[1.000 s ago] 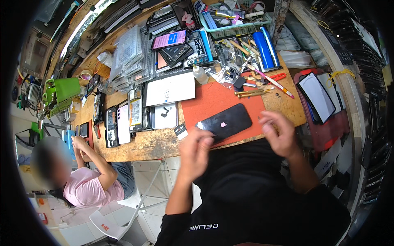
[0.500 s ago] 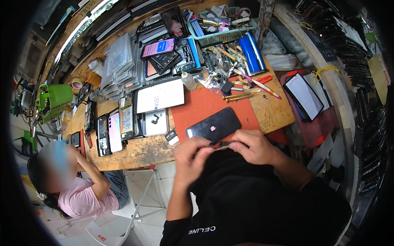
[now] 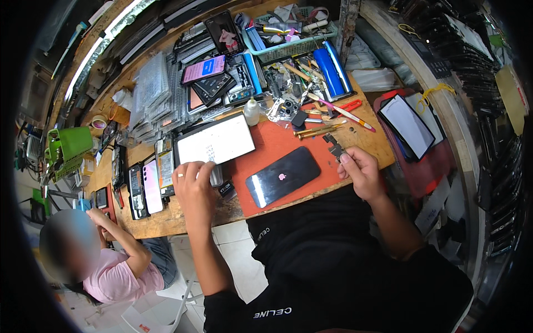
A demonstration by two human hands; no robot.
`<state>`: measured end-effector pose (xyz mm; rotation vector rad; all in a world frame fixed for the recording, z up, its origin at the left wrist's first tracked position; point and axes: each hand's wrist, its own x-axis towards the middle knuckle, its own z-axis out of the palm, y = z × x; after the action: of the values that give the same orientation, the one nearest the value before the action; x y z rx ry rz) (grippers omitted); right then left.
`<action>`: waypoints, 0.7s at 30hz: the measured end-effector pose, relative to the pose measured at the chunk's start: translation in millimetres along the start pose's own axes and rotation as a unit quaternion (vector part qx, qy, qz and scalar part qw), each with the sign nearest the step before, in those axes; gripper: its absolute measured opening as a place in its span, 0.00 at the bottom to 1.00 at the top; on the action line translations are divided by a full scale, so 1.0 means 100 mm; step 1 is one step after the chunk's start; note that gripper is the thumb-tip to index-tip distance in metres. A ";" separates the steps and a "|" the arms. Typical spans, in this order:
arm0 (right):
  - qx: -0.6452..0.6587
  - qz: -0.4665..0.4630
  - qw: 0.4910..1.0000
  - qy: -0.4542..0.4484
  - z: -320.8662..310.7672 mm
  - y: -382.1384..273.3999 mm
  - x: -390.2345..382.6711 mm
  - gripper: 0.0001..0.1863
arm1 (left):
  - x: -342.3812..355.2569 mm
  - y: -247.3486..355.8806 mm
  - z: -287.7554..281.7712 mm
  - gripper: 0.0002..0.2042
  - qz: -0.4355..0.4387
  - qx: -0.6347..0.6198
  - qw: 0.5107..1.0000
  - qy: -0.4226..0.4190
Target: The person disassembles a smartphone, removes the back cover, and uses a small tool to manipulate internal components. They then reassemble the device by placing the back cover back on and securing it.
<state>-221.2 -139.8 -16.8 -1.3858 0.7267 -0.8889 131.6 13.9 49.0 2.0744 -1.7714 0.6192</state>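
Observation:
My right hand (image 3: pixel 361 173), at the right edge of the orange mat (image 3: pixel 272 133), pinches a small dark flat phone part (image 3: pixel 335 147) with an irregular outline. My left hand (image 3: pixel 195 191) is at the front of a white panel (image 3: pixel 217 139) with handwriting on it, its fingers curled at the panel's near edge. Beneath the panel, a metal-coloured tray (image 3: pixel 217 176) is mostly hidden by the panel and my hand. Between my hands a black smartphone (image 3: pixel 284 175) lies face up on the mat, a pale logo lit on its screen.
Gold-coloured screwdrivers (image 3: pixel 317 131), a white dropper bottle (image 3: pixel 251 112) and a blue roll (image 3: pixel 331 72) lie beyond the mat. Opened phones (image 3: pixel 165 166) line the left. A green basket (image 3: pixel 294 50) stands at the back. Another person (image 3: pixel 119 258) sits at left.
My hands have parted from in front of the phone. The right moved right with the small part; the left went to the white panel, which has turned and now covers more of the tray.

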 end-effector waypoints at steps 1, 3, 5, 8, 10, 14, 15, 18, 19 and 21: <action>-0.001 0.001 1.000 -0.005 -0.01 0.00 0.01 0.13 | -0.04 0.07 -0.04 0.09 -0.003 0.000 1.000 -0.003; 0.001 0.009 1.000 -0.015 -0.01 0.00 0.02 0.13 | -0.14 0.16 -0.12 0.10 -0.022 -0.011 0.999 -0.024; 0.006 0.021 1.000 -0.018 -0.02 -0.01 0.03 0.13 | -0.22 0.19 -0.18 0.10 -0.036 -0.027 0.999 -0.011; 0.017 0.018 0.999 -0.024 -0.01 -0.03 0.04 0.12 | -0.29 0.18 -0.20 0.09 -0.052 -0.052 0.997 -0.018; 0.002 0.026 0.999 -0.029 0.00 -0.04 0.04 0.12 | -0.30 0.18 -0.16 0.09 -0.052 -0.071 0.996 -0.019; -0.008 0.024 0.999 -0.024 0.01 -0.04 0.04 0.12 | -0.27 0.19 0.00 0.13 -0.042 -0.085 0.995 -0.033; -0.009 0.020 0.999 -0.024 0.01 -0.04 0.04 0.12 | -0.25 0.20 0.03 0.13 -0.042 -0.092 0.994 -0.033; -0.013 0.016 1.000 -0.010 0.03 -0.04 0.02 0.12 | -0.12 0.31 0.02 0.13 -0.048 -0.126 0.991 -0.020; -0.013 0.014 1.000 -0.005 0.04 -0.03 0.02 0.12 | -0.02 0.36 -0.02 0.13 -0.052 -0.147 0.988 -0.016; -0.008 0.012 1.000 0.002 0.07 -0.03 0.02 0.11 | 0.26 0.47 -0.19 0.13 -0.023 -0.227 0.973 0.029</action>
<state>-214.3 -138.2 -13.3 -1.3867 0.7530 -0.8680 86.7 -5.7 77.7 1.7569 -1.6398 0.2278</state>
